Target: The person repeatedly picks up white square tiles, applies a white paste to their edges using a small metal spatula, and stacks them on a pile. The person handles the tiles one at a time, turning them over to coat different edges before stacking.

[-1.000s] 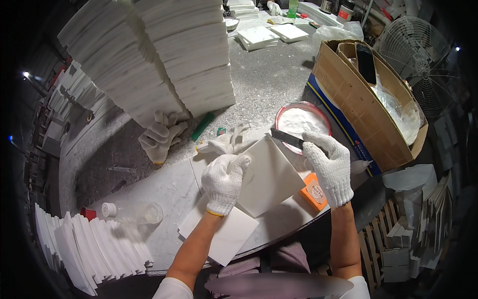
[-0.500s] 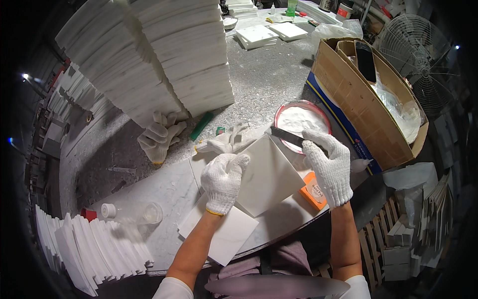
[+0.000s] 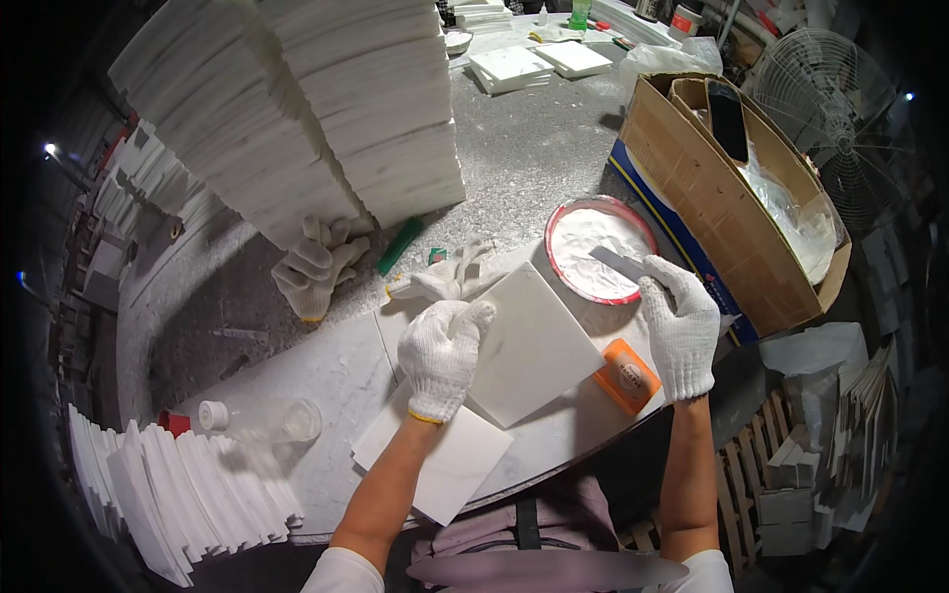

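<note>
My left hand (image 3: 441, 358), in a white knit glove, is closed on the left edge of a square white stone tile (image 3: 542, 346), which is tilted up from the table. A flat grey metal blade (image 3: 615, 263), perhaps a scraper, is pinched in my gloved right hand (image 3: 682, 338). The blade reaches over a red-rimmed tub (image 3: 554, 265) of white paste or powder; whether it touches the contents I cannot tell. Below the tub lies an orange sanding block (image 3: 628, 377). Another white tile (image 3: 435, 460) lies flat under my left wrist.
Tall tile stacks (image 3: 386, 128) rise at the back left. Loose gloves (image 3: 318, 269) and a green strip (image 3: 400, 245) lie before them. At right stand a cardboard box (image 3: 652, 128) and a fan (image 3: 820, 109). A clear bottle (image 3: 282, 421) and more tiles (image 3: 198, 494) sit at lower left.
My right hand and the blade have moved right, away from the tilted tile's top corner, and the blade's flat side now shows over the tub. My left hand still holds the tile.
</note>
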`<state>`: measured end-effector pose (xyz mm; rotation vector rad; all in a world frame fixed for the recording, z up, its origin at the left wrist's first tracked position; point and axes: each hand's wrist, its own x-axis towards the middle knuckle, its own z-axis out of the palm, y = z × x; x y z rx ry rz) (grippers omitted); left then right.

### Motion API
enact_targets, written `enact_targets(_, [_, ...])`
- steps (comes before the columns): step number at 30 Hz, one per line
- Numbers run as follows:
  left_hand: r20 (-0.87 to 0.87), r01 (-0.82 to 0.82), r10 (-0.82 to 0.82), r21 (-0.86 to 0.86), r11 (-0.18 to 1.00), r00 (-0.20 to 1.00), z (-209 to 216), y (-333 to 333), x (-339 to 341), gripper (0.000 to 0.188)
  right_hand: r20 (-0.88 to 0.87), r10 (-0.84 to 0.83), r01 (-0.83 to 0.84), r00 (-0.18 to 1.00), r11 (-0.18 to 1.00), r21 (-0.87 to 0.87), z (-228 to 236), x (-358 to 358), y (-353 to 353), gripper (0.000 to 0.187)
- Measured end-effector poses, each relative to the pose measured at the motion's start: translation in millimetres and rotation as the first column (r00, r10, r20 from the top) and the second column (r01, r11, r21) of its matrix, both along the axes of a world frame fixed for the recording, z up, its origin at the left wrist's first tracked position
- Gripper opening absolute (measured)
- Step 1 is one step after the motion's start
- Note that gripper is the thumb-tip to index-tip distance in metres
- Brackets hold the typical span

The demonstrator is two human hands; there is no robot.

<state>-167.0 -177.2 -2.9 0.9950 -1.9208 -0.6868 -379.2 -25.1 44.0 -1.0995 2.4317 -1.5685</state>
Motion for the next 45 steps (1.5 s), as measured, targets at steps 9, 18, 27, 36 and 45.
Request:
enact_targets(9, [0.029,-0.029,0.029,0.003,1.0,0.999,-1,0,4,0.023,-0.311,0.044,0.097,0.949,0.901,0.424,-20,10,-8,0.028])
enact_targets(18, [0.044,0.013,-0.021,0.157,0.988,0.999,4,2,2,0.023,-0.005,-0.444,0.44,0.896,0.891,-0.114,-58,-1,95,0.049])
enact_targets(27, [0.06,-0.002,-0.007,0.145,0.989,0.998,-7,-3,0,0.024,-0.15,-0.599,0.615,0.786,0.738,0.276,-98,-52,106,0.059])
enact_targets(36, [0.107,0.018,-0.034,0.15,0.988,0.994,-8,-9,-4,0.024,0.279,-0.449,0.472,0.849,0.881,-0.02,-94,-52,110,0.038])
enact_targets(45, [0.137,0.02,-0.042,0.155,0.988,0.99,-2,-8,-9,0.023,0.412,0.183,-0.095,0.892,0.97,-0.225,-17,-12,50,0.04])
